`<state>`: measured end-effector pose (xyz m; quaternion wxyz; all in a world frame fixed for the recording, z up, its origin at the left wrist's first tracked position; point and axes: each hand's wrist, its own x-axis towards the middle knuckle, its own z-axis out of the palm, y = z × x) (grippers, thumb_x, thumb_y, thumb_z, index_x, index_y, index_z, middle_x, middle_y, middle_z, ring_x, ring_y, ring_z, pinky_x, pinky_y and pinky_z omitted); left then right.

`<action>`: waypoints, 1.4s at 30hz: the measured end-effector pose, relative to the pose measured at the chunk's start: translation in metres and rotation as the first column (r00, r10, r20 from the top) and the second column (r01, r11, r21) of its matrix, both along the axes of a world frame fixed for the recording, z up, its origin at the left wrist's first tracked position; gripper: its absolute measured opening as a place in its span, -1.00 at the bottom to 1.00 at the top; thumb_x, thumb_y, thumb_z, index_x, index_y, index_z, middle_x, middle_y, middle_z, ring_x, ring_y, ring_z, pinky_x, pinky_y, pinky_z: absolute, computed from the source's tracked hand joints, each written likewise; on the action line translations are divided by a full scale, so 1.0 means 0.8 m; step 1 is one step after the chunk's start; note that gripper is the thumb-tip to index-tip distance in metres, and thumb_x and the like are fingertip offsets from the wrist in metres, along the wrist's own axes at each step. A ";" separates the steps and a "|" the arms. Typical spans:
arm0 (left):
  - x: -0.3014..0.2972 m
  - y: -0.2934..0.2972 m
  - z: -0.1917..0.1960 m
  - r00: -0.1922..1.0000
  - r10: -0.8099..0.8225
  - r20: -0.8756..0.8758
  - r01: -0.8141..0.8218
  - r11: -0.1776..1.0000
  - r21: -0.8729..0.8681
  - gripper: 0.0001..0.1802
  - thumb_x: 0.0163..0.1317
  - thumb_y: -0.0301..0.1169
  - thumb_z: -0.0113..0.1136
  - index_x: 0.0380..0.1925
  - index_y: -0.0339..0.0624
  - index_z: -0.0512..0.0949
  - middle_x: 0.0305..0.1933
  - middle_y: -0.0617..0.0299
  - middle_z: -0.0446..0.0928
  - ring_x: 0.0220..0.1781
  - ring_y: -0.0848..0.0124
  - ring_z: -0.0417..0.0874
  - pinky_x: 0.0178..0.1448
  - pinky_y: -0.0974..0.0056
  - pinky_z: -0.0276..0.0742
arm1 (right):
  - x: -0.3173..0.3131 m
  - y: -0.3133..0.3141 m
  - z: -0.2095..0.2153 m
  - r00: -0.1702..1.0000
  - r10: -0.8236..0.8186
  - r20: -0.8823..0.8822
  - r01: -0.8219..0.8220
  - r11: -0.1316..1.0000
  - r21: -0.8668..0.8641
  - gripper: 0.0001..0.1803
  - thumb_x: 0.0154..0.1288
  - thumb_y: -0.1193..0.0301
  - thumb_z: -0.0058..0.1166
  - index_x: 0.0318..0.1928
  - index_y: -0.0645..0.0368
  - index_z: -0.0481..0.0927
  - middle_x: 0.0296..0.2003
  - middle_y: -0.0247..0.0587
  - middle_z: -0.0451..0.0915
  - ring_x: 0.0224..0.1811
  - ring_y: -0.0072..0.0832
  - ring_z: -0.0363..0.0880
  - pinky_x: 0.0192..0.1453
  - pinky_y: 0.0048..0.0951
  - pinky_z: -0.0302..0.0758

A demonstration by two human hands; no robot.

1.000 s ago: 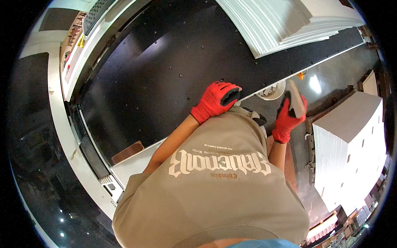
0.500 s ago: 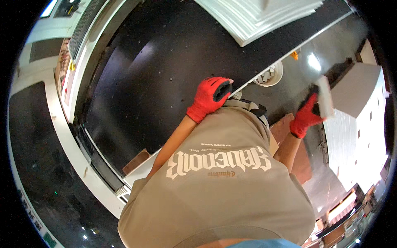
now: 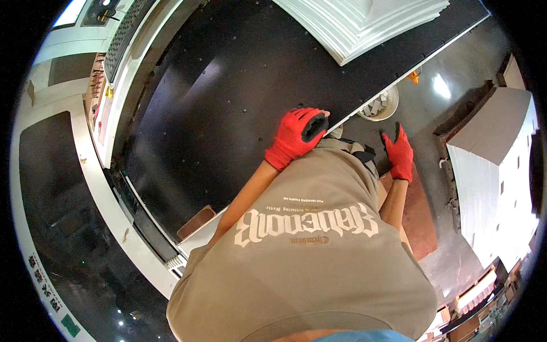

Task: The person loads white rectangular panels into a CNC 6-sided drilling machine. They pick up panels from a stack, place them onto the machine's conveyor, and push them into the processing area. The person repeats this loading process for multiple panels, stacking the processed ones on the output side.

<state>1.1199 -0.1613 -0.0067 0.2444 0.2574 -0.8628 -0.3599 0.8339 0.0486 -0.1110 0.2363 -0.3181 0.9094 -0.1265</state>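
Both of my hands wear red gloves. My left hand (image 3: 297, 134) rests on the front edge of a large black table (image 3: 228, 97), its fingers curled under, and I see nothing in it. My right hand (image 3: 399, 154) hangs over the dark floor beside my hip with the fingers spread and nothing in it. Just beyond it, a round pale bucket (image 3: 392, 108) of white scraps stands on the floor under the table's edge. My grey shirt hides much of the lower view.
A stack of white sheets (image 3: 364, 25) lies on the table's far right end. Another tall white stack (image 3: 496, 171) stands on the floor to my right. A brown mat (image 3: 420, 216) lies on the floor by my feet. White machine framing borders the table's left side.
My right hand held a flat white piece out to the right; it is now empty, fingers spread, and back nearer my hip. My left hand has stayed on the table edge.
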 end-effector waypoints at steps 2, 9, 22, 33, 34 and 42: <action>-0.003 0.001 0.003 0.997 0.039 -0.059 -0.034 0.995 0.089 -0.61 0.18 -0.43 0.46 0.02 -0.11 0.64 0.02 0.13 0.74 0.12 0.11 0.73 0.25 0.07 0.57 | 0.012 -0.015 0.016 0.938 0.008 0.347 0.129 0.921 -0.369 -0.15 0.50 -0.09 0.13 0.57 0.18 0.29 0.50 0.02 0.41 0.41 -0.09 0.53 0.52 -0.10 0.37; -0.032 0.005 0.058 0.999 -0.034 -0.009 0.034 0.876 0.480 -0.66 0.24 -0.42 0.44 -0.01 -0.23 0.60 -0.15 0.03 0.70 0.01 0.21 0.75 0.17 0.12 0.58 | 0.046 -0.104 0.150 -0.131 0.736 0.664 0.759 0.505 -0.411 0.15 0.44 -0.52 -0.35 0.70 0.09 -0.04 0.63 0.18 0.12 0.62 0.05 0.21 0.69 0.06 0.09; 0.012 0.022 0.098 0.998 0.059 0.015 -0.051 0.675 0.736 -0.54 0.48 -0.34 0.22 0.32 -0.21 0.50 0.33 -0.06 0.48 0.35 0.10 0.54 0.39 0.11 0.48 | 0.099 -0.185 0.230 0.464 0.880 -0.099 -0.561 0.206 -0.802 0.07 -0.03 -0.08 0.59 0.48 0.07 0.48 0.51 0.14 0.33 0.42 0.08 0.47 0.49 0.00 0.39; 0.058 0.036 0.043 0.997 0.028 0.076 -0.035 0.995 0.097 -0.43 0.41 -0.40 0.18 0.43 -0.16 0.47 0.47 -0.22 0.33 0.48 -0.14 0.38 0.55 -0.08 0.30 | 0.127 -0.196 0.210 0.097 0.896 0.433 -0.224 0.443 -0.868 -0.15 0.28 0.11 0.45 0.49 0.16 0.43 0.48 0.22 0.37 0.56 0.06 0.31 0.58 -0.02 0.31; 0.059 0.032 0.036 0.991 0.050 0.126 -0.071 0.983 0.170 -0.43 0.42 -0.39 0.18 0.43 -0.16 0.47 0.47 -0.21 0.32 0.48 -0.14 0.38 0.55 -0.08 0.30 | 0.125 -0.199 0.207 0.063 0.908 0.413 -0.199 0.417 -0.887 -0.15 0.30 0.11 0.45 0.49 0.18 0.42 0.49 0.20 0.37 0.56 0.02 0.33 0.58 -0.04 0.31; 0.057 0.017 0.001 0.992 0.051 0.118 -0.078 0.968 0.240 -0.42 0.47 -0.32 0.16 0.46 -0.17 0.43 0.49 -0.21 0.32 0.49 -0.11 0.38 0.55 -0.07 0.30 | 0.115 -0.208 0.169 -0.198 0.823 0.532 -0.101 0.523 -0.847 -0.12 0.44 0.02 0.32 0.58 0.20 0.30 0.60 0.08 0.20 0.64 -0.22 0.16 0.64 -0.13 0.18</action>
